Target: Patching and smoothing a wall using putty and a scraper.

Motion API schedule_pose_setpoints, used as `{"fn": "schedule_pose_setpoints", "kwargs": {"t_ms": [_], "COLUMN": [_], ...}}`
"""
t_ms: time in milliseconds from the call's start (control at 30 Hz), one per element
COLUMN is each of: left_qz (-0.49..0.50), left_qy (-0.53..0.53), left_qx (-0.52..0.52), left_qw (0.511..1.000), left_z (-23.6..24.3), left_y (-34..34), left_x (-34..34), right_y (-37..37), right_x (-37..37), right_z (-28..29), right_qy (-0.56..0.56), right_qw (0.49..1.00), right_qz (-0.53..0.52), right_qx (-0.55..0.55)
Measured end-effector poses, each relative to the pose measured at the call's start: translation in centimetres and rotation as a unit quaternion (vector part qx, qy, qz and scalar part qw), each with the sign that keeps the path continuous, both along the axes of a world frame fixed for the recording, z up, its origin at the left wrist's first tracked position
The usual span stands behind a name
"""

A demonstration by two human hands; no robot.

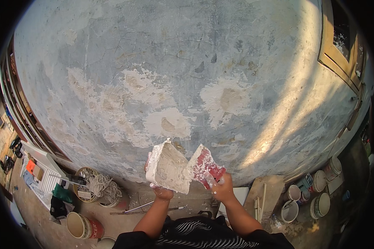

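My left hand (163, 193) is wrapped round a white putty container (169, 166), tilted so its inside, coated with off-white filler, faces me. A red putty knife (205, 162) smeared with white filler is gripped in my right hand (222, 187). Its blade lies against the container's right rim. Both are held in front of the grey-blue wall (162, 50), which carries rough whitish filler patches (168, 123) with tan spots in them. Most of the left hand's fingers are hidden behind the container.
On the floor at left stand an open bucket (78, 226), a tub of coiled rope (103, 187) and a white slatted rack (41, 178). Several buckets (320, 206) stand at right beside a leaning board (262, 191). A wooden window frame (334, 54) is at upper right.
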State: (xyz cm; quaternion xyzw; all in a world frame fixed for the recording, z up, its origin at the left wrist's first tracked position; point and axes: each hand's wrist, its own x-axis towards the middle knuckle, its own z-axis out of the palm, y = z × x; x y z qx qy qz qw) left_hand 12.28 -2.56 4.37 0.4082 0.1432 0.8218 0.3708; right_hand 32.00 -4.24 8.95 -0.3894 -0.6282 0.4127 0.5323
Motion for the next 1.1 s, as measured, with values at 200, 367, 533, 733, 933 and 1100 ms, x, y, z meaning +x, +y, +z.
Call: {"fn": "schedule_pose_setpoints", "kwargs": {"t_ms": [200, 367, 533, 733, 933, 1100], "left_qz": [0.091, 0.132, 0.038, 0.065, 0.097, -0.045], "left_qy": [0.072, 0.096, 0.041, 0.077, 0.099, -0.08], "left_qx": [0.006, -0.022, -0.014, 0.008, 0.027, 0.025], "left_qw": [0.993, 0.986, 0.998, 0.995, 0.99, 0.995], "left_z": [1.6, 1.1, 0.2, 1.5, 2.3, 0.2], "left_y": [-0.2, -0.5, -0.5, -1.2, -0.9, -1.1], "left_x": [0.3, 0.0, -0.3, -0.2, -0.3, -1.7], "right_y": [-1.1, -0.6, 0.3, 0.1, -1.0, -0.1], "right_x": [-1.0, -1.2, -0.9, -0.7, -1.2, -0.4], "right_z": [-1.2, -2.6, 0.8, -0.2, -0.7, 1.2], "right_qy": [-0.029, 0.026, -0.1, -0.124, -0.011, -0.009], "right_qw": [0.997, 0.996, 0.986, 0.991, 0.996, 0.997], "right_qz": [0.064, 0.064, -0.048, 0.016, 0.083, 0.07], "right_qx": [-0.044, -0.062, 0.129, 0.055, -0.036, -0.026]}}
